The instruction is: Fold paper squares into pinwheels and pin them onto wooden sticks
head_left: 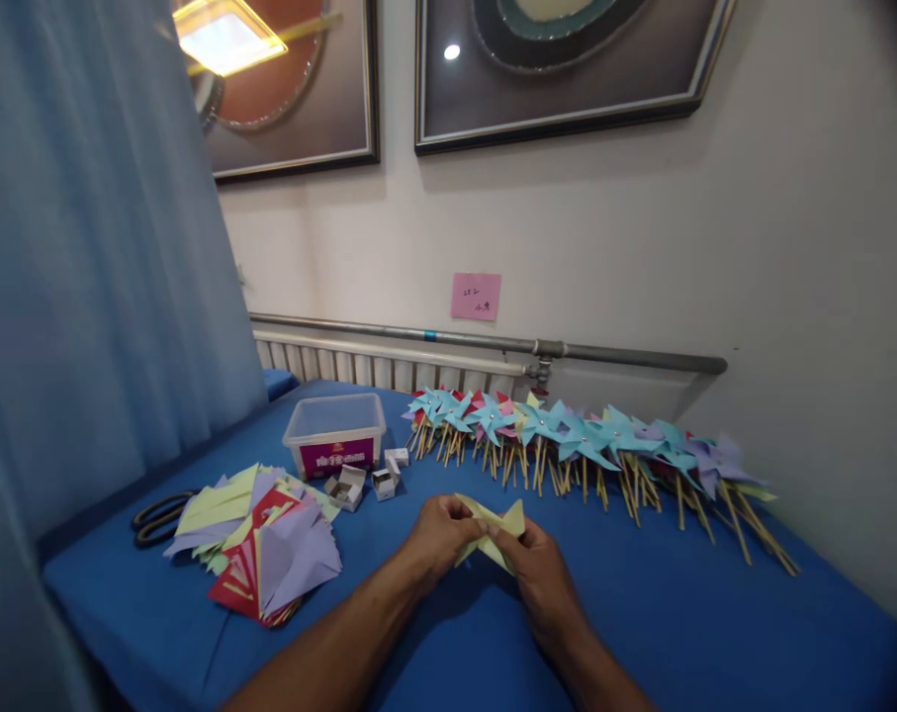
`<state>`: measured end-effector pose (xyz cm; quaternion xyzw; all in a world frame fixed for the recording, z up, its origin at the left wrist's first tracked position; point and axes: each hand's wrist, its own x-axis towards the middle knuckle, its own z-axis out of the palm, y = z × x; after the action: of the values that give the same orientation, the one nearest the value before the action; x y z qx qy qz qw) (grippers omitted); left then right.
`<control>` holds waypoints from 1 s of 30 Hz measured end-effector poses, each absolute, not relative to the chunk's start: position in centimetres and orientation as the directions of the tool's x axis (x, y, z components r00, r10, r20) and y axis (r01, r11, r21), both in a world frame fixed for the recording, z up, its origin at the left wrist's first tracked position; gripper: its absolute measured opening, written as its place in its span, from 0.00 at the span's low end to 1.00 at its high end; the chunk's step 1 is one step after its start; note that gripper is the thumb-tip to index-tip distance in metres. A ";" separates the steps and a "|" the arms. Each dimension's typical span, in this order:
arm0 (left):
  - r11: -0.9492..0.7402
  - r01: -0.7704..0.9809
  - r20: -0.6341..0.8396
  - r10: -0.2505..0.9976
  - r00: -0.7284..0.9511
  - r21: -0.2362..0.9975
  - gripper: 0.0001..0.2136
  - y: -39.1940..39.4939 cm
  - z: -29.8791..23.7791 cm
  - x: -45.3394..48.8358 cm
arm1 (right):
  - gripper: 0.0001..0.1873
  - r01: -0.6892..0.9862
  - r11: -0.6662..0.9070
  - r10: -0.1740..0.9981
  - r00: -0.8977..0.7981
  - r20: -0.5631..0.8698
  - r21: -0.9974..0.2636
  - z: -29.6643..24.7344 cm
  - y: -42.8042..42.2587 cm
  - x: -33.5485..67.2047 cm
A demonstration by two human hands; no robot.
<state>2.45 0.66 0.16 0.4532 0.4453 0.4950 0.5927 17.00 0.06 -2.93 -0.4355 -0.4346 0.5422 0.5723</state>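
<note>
Both hands pinch a yellow paper pinwheel (508,524) just above the blue cloth. My left hand (442,534) grips its left side, and my right hand (531,562) its right, with the thumbs meeting near the middle. Part of the paper is folded inward; whether a pin is at its centre is hidden by my fingers. Beyond my hands lies a long row of pinwheels (585,437) on thin sticks, mostly light blue on top. Left of my left hand are small open boxes (346,489) and a pile of coloured paper pieces (289,554).
A clear plastic tub (334,410) with a purple label stands behind the small boxes. Dark-handled scissors (158,519) lie partly under the paper pile. A blue curtain (107,247) hangs at the left. A radiator (389,371) and a pipe (626,356) run along the wall.
</note>
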 end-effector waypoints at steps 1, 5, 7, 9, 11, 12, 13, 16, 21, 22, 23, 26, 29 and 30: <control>0.104 -0.177 -0.087 0.991 0.099 0.979 0.12 0.7 0.2 2.5 | 0.27 -0.238 0.031 0.999 0.031 0.024 -0.971 -2.6 -0.1 17.0; 0.111 -0.161 -0.093 0.989 0.119 0.981 0.13 0.7 0.3 2.3 | 0.26 -0.222 0.046 0.999 0.005 0.046 -0.974 -1.8 -0.6 17.2; 0.106 -0.165 -0.079 0.983 0.163 0.981 0.12 0.7 0.4 2.2 | 0.27 -0.226 0.050 0.999 0.000 0.051 -0.973 -1.8 -0.5 17.2; 0.095 -0.188 -0.057 0.978 0.199 0.978 0.13 0.6 0.4 2.2 | 0.27 -0.241 0.040 0.999 -0.005 0.042 -0.970 -1.9 -0.4 17.2; 0.070 -0.215 -0.031 0.983 0.181 0.974 0.15 0.7 0.4 2.2 | 0.26 -0.267 0.023 1.000 -0.001 0.025 -0.963 -1.8 -0.4 17.2; 0.056 -0.218 -0.023 0.988 0.152 0.974 0.17 0.8 0.3 2.3 | 0.25 -0.282 0.018 1.000 0.005 0.017 -0.959 -1.7 -0.5 17.1; 0.045 -0.209 -0.021 0.993 0.116 0.977 0.17 0.9 0.2 2.3 | 0.24 -0.301 0.014 1.000 0.018 0.009 -0.954 -1.5 -0.5 17.1; 0.013 -0.016 -0.013 1.000 0.001 1.000 0.17 1.4 0.0 2.0 | 0.22 -0.353 -0.016 0.998 0.046 -0.034 -0.935 -0.9 -0.7 17.3; -0.156 0.707 0.122 0.988 0.099 0.690 0.11 0.8 0.0 1.1 | 0.23 -0.399 -0.058 0.989 0.103 -0.108 -0.915 -0.8 -0.5 17.4; -0.188 0.774 0.113 0.982 0.150 0.605 0.11 0.5 0.1 1.1 | 0.23 -0.404 -0.061 0.987 0.114 -0.117 -0.913 -0.8 -0.5 17.4; -0.211 0.813 0.100 0.977 0.187 0.543 0.11 0.2 0.2 1.1 | 0.23 -0.407 -0.063 0.986 0.117 -0.120 -0.911 -0.7 -0.6 17.3; -0.222 0.849 0.097 0.975 0.200 0.480 0.13 -0.4 0.5 1.2 | 0.23 -0.413 -0.061 0.990 0.088 -0.107 -0.909 -0.5 -1.0 17.1; -0.218 0.835 0.108 0.976 0.190 0.504 0.14 -0.4 0.6 1.2 | 0.23 -0.412 -0.050 0.992 0.087 -0.094 -0.910 -0.3 -1.2 17.0; -0.218 0.830 0.109 0.976 0.189 0.513 0.13 -0.3 0.6 1.2 | 0.24 -0.415 -0.050 0.992 0.088 -0.095 -0.908 -0.3 -1.2 17.0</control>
<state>1.21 -0.30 0.60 0.7515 0.6009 0.2105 0.1726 16.97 -1.21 -0.29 -0.4272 -0.3372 0.5852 0.6011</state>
